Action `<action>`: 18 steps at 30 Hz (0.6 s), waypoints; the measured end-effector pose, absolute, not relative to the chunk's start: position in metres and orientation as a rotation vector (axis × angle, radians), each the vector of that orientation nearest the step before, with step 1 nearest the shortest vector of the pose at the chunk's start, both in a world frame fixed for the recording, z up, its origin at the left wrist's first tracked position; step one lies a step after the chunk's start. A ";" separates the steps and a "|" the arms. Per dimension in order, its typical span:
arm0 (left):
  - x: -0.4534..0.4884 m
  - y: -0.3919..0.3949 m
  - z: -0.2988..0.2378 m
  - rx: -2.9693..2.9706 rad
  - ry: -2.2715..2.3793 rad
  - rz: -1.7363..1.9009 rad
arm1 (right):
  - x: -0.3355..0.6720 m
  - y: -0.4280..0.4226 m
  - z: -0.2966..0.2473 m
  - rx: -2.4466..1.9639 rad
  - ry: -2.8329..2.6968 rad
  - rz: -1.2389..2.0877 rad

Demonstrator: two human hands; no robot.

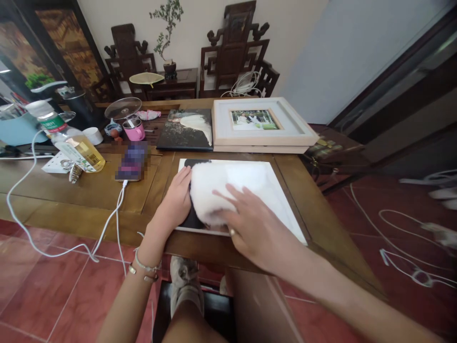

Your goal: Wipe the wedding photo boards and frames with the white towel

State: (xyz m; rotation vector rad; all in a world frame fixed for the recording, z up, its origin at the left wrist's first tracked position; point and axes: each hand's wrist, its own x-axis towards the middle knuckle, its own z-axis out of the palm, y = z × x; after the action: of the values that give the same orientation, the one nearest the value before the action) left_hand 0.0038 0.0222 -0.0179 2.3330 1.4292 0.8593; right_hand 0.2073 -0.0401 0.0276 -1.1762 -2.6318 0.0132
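Note:
A flat photo panel (274, 195), mostly white with a black area at its left, lies near the table's front edge. My left hand (176, 195) is at the panel's left edge, its fingers laid along that side and holding it. On the panel's surface sits a fluffy white cloth (207, 190). My right hand (248, 219) grips the near right part of this cloth and presses it against the panel. The right fingers are slightly blurred, and part of the picture is covered by the cloth and hand.
Behind the panel lie a dark photo panel (185, 128) and stacked pale frames (264, 140). To the left are a phone (132, 162) on a charging cable, a pink mug (134, 129) and a leaning bottle (76, 143). Cables lie on the red floor tiles.

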 end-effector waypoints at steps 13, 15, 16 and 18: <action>0.006 0.022 -0.015 2.314 1.452 0.839 | 0.219 -0.021 0.034 -1.214 -2.629 0.080; 0.008 0.019 -0.011 2.288 1.453 0.924 | 0.209 0.005 0.037 -1.321 -2.622 0.072; 0.010 0.018 -0.008 2.267 1.451 0.978 | 0.202 0.015 0.039 -1.360 -2.614 0.068; 0.012 0.015 -0.002 2.210 1.438 1.084 | 0.189 0.030 0.041 -1.398 -2.611 0.059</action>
State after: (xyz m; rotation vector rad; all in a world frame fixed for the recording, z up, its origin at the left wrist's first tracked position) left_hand 0.0121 0.0146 -0.0024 2.2099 1.4382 1.0839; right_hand 0.1891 0.0305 0.0415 -1.3981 -2.6109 0.0587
